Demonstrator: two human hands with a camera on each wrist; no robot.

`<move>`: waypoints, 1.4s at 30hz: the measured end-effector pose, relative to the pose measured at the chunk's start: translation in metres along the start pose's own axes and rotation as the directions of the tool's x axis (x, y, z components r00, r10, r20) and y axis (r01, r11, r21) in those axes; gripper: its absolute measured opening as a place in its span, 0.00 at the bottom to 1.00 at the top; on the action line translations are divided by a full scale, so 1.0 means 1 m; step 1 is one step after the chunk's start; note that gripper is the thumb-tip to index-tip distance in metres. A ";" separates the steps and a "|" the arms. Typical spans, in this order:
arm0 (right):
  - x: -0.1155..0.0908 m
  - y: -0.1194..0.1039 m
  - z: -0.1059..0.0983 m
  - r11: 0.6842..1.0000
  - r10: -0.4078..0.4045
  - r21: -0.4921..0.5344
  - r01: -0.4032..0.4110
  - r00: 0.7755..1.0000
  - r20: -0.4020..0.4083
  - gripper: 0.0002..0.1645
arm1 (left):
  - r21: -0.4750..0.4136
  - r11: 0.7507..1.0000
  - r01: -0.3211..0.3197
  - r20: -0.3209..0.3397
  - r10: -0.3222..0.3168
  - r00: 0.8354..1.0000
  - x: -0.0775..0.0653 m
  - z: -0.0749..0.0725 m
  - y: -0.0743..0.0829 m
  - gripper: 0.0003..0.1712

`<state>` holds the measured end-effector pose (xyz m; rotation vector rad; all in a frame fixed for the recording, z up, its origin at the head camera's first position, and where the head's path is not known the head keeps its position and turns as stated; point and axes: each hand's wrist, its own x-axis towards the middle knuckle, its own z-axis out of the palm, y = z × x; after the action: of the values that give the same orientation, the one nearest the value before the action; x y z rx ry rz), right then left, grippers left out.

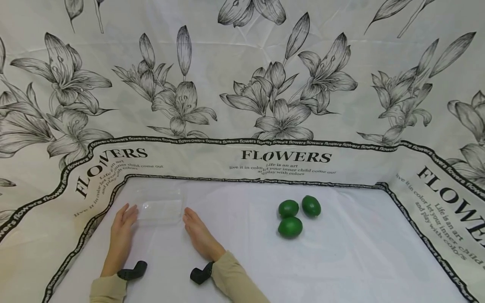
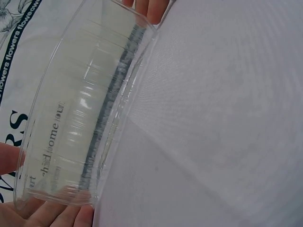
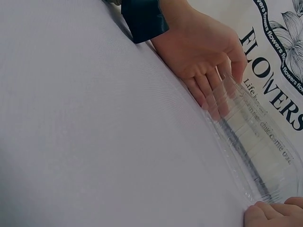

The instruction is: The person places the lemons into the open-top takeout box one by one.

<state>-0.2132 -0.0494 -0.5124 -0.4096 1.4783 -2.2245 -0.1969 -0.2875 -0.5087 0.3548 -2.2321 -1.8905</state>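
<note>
A clear plastic box (image 1: 161, 209) sits at the back left of the white table between both hands. My left hand (image 1: 122, 231) lies along its left end, fingers extended against the end wall; the right wrist view shows the thumb by the upper rim. At the opposite end, my right hand (image 1: 201, 233) has its fingertips at the right wall, the fingers mostly straight. The left wrist view shows the see-through box (image 2: 80, 109) spanning from one hand to the other, printed cloth visible through it. Inside it I see nothing.
Three green limes lie in a cluster right of centre: one lime (image 1: 289, 208) at the left, another lime (image 1: 311, 206) at the back right, a third lime (image 1: 290, 227) in front. Flower-printed cloth (image 1: 284, 162) rises behind and beside the white tabletop (image 1: 242, 252).
</note>
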 end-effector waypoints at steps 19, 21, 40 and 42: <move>0.005 0.003 0.005 0.999 -0.010 -0.045 0.010 1.000 0.006 0.43 | 0.006 1.000 -0.010 0.002 0.010 1.000 -0.001 0.001 0.000 0.36; 0.005 0.003 0.004 0.999 -0.006 -0.042 0.006 1.000 0.004 0.43 | 0.024 0.999 -0.025 0.012 0.025 1.000 -0.002 0.000 0.000 0.36; -0.017 0.000 -0.012 0.998 -0.035 -0.048 0.036 0.999 0.012 0.42 | 0.140 0.982 -0.124 0.100 0.110 0.989 -0.003 0.007 -0.003 0.35; -0.020 -0.001 -0.013 0.998 -0.045 -0.048 0.045 0.999 0.005 0.41 | 0.139 0.980 -0.139 0.119 0.123 0.985 -0.004 0.008 -0.003 0.35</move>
<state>-0.2023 -0.0282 -0.5166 -0.4672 1.5377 -2.2250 -0.1954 -0.2788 -0.5127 0.1235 -2.4085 -1.7230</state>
